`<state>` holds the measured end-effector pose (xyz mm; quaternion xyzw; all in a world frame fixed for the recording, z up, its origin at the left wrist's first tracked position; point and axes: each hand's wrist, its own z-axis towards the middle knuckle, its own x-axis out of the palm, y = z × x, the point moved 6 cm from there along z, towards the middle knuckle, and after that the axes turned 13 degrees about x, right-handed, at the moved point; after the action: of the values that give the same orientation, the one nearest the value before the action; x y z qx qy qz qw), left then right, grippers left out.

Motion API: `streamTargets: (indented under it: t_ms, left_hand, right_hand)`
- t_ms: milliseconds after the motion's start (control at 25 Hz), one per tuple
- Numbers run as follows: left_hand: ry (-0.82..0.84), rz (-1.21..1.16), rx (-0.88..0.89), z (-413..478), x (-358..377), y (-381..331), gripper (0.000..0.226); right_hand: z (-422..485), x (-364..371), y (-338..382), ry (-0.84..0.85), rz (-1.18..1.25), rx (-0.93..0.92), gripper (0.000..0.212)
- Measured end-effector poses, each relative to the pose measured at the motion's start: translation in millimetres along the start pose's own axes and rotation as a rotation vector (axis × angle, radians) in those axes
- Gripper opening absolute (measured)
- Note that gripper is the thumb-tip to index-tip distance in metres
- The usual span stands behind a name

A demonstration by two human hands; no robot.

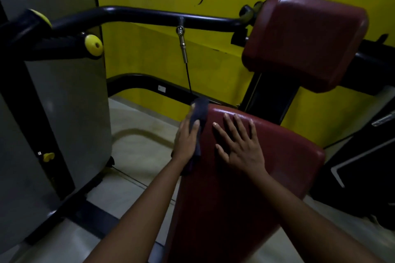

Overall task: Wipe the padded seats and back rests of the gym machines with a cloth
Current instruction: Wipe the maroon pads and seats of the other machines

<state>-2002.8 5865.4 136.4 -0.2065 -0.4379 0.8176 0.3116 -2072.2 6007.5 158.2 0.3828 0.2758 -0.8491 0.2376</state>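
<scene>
A dark red padded seat [267, 166] fills the lower middle of the head view. My left hand [186, 141] grips a dark blue cloth [199, 111] and presses it against the seat's left edge. My right hand [237, 143] lies flat on top of the seat, fingers spread, holding nothing. A second dark red pad [303, 38] stands higher up at the back right on the black frame.
A black curved bar [149, 15] with a hanging cable [186, 64] crosses behind the seat. A grey weight-stack cover [64, 113] with yellow knobs stands at the left. The yellow wall [149, 53] is close behind. Another black machine [363, 166] sits at the right.
</scene>
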Motion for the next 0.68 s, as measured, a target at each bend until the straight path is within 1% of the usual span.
streamTargets:
  t_ms: [40, 120, 240, 320, 440, 480, 560, 600, 680]
  left_hand:
    - [0.062, 0.074, 0.061, 13, 8, -2, 0.055]
    - [0.087, 0.143, 0.078, 26, 13, 3, 0.055]
    - [-0.017, 0.112, 0.047, 17, 9, 19, 0.064]
    - [-0.098, 0.111, -0.056, -9, 7, 39, 0.060]
    - [-0.229, 0.110, -0.322, -73, 2, 86, 0.055]
    - [-0.239, 0.104, -0.408, -95, 0, 101, 0.057]
    - [-0.194, 0.090, -0.554, -129, 1, 123, 0.057]
    - [-0.180, 0.083, -0.582, -136, 1, 128, 0.054]
    - [-0.171, 0.052, -0.534, -132, -1, 123, 0.050]
  right_hand:
    - [-2, 0, 1, -0.048, 0.000, -0.014, 0.058]
    - [-2, 1, 1, -0.087, -0.002, -0.028, 0.058]
    - [-1, 1, 0, -0.125, 0.004, -0.029, 0.058]
    - [-4, 1, 3, -0.161, 0.017, -0.043, 0.058]
    - [-1, 4, 0, -0.188, 0.014, -0.043, 0.057]
    - [-2, 3, 1, -0.198, 0.018, -0.045, 0.057]
    - [-5, 2, 3, -0.197, 0.030, -0.051, 0.057]
    - [-5, 2, 3, -0.190, 0.031, -0.058, 0.056]
    - [0, 1, 2, -0.184, 0.029, -0.057, 0.056]
